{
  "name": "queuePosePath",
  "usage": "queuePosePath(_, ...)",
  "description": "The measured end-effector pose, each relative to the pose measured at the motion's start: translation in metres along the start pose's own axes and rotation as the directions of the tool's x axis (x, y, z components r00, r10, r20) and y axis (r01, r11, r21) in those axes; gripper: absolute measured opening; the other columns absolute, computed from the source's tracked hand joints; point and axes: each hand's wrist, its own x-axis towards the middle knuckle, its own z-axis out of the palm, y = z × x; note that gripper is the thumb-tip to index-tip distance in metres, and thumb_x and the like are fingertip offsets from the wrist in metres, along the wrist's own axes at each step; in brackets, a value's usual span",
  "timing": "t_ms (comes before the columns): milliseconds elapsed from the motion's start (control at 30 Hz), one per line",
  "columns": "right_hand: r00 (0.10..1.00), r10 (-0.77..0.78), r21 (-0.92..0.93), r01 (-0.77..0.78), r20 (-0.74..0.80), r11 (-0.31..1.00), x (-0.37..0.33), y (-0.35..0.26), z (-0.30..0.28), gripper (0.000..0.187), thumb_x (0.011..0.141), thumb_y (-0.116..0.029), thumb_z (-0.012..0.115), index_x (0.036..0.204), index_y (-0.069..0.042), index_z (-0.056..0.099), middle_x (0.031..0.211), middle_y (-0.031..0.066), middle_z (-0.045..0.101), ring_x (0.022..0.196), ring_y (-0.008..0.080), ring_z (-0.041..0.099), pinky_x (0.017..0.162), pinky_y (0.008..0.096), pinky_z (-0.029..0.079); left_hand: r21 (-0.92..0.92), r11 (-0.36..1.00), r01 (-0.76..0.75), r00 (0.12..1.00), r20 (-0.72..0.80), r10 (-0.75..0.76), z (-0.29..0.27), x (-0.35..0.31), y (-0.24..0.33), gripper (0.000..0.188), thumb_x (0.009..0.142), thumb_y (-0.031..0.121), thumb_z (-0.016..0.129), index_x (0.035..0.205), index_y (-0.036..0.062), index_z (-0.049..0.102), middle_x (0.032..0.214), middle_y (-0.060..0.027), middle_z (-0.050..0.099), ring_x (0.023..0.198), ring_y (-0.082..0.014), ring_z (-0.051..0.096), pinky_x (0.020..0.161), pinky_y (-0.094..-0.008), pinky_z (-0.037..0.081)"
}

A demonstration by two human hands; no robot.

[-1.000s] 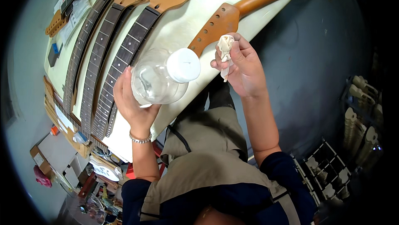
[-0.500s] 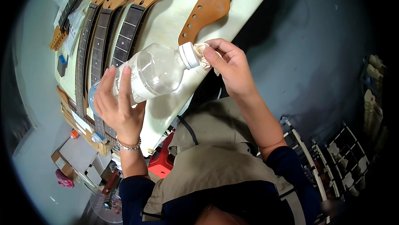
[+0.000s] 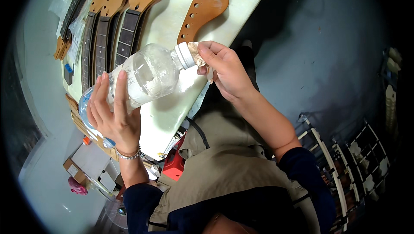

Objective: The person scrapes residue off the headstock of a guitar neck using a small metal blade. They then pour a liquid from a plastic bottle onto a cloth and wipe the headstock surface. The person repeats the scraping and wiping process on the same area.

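Observation:
A clear plastic bottle (image 3: 157,67) with a white cap (image 3: 184,55) is tilted on its side, its capped end to the upper right. My left hand (image 3: 113,109) is wrapped round its lower part, over the pale label. In my right hand (image 3: 226,67) a crumpled cream cloth (image 3: 196,54) is pinched between thumb and fingers. The cloth presses against the end of the cap. Just beyond the cap, a guitar neck's brown headstock (image 3: 205,3) rests on the pale table (image 3: 172,117).
Several guitar necks (image 3: 128,33) with dark fretboards lie side by side at the upper left. A red plastic stool or crate (image 3: 174,165) stands below the table edge. White-barred racks (image 3: 323,152) are at the lower right, and a cardboard box (image 3: 74,170) sits at the lower left.
Both hands, the bottle and the cloth have shifted a little left in the view. The table and necks have also slid left and up. The grips stay the same.

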Motion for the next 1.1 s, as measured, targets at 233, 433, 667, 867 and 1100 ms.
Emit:
queuePosePath(233,0.997,0.065,-0.029,-0.066,-0.028,0.997,0.001,0.003,-0.005,0.026,0.1,-0.029,0.062,0.109,-0.005,0.067,0.087,-0.0035,0.063,0.07,0.0043,0.051,0.063,0.0174,0.042,0.011,0.999,-0.033,0.999,0.015,0.033,-0.004,0.005,0.004,0.082,0.057,0.01,0.088,0.134,0.0209,0.062,0.13,-0.0057,0.063,0.119,-0.0259,0.061,0.101,-0.0389,0.041)
queuePosePath(433,0.995,0.077,0.001,-0.077,-0.063,0.997,0.002,0.005,-0.002,0.027,0.099,-0.031,0.063,0.108,-0.005,0.067,0.083,-0.0044,0.062,0.066,0.0032,0.051,0.056,0.0166,0.038,0.034,0.998,-0.053,0.999,0.007,0.053,-0.004,0.008,0.004,0.075,0.06,0.014,0.087,0.132,0.0205,0.064,0.127,-0.0049,0.065,0.117,-0.0255,0.062,0.1,-0.0381,0.042)
queuePosePath(667,0.994,0.099,0.007,-0.099,-0.054,0.995,0.003,0.001,-0.003,0.027,0.099,-0.031,0.063,0.108,-0.005,0.067,0.082,-0.0044,0.061,0.066,0.0034,0.05,0.056,0.0172,0.039,0.041,0.997,-0.072,0.997,-0.005,0.072,-0.003,0.014,0.004,0.07,0.063,0.016,0.087,0.13,0.0201,0.066,0.124,-0.0046,0.066,0.114,-0.0251,0.064,0.099,-0.0382,0.043)
queuePosePath(867,0.995,0.094,0.036,-0.093,-0.035,0.995,0.005,-0.002,-0.003,0.026,0.1,-0.029,0.062,0.11,-0.005,0.067,0.085,-0.004,0.061,0.069,0.0037,0.05,0.063,0.0182,0.042,0.043,0.997,-0.071,0.997,0.03,0.07,-0.001,0.014,0.004,0.079,0.06,0.015,0.088,0.134,0.017,0.062,0.126,-0.007,0.064,0.117,-0.0269,0.062,0.099,-0.0384,0.043)
queuePosePath(1100,0.994,-0.045,-0.059,0.051,0.102,0.997,-0.002,-0.033,0.012,0.028,0.103,-0.02,0.057,0.119,0.002,0.062,0.102,0.0017,0.067,0.082,0.0073,0.058,0.074,0.0219,0.046,-0.545,0.789,0.285,0.959,0.155,-0.238,0.037,-0.013,0.005,0.091,0.057,0.017,0.093,0.137,0.0027,0.054,0.125,-0.0155,0.061,0.117,-0.0317,0.059,0.1,-0.0436,0.046)
